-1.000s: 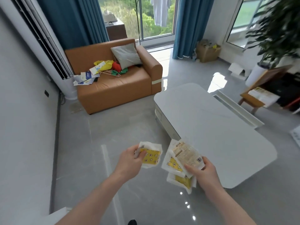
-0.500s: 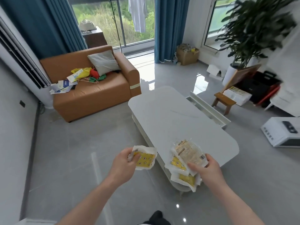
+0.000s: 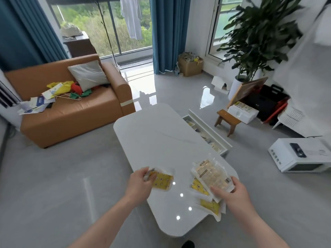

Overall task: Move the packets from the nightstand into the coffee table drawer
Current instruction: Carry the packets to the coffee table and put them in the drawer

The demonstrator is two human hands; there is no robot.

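Both hands loaded — my left hand point(image 3: 138, 183) pinches one packet point(image 3: 162, 179), my right hand point(image 3: 232, 192) clamps a fanned stack point(image 3: 209, 178), ready for the open drawer point(image 3: 208, 133) on the desk's point(image 3: 157, 136) far right.

Both hands point(image 3: 138, 183) point(image 3: 232, 193) apparently curled, gripping.

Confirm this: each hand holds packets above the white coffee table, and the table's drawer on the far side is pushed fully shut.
Not quite. The head view shows the drawer pulled out from the coffee table, with packets already lying inside. The rest stands: the left hand holds a yellow packet and the right hand holds a stack of packets, both above the table.
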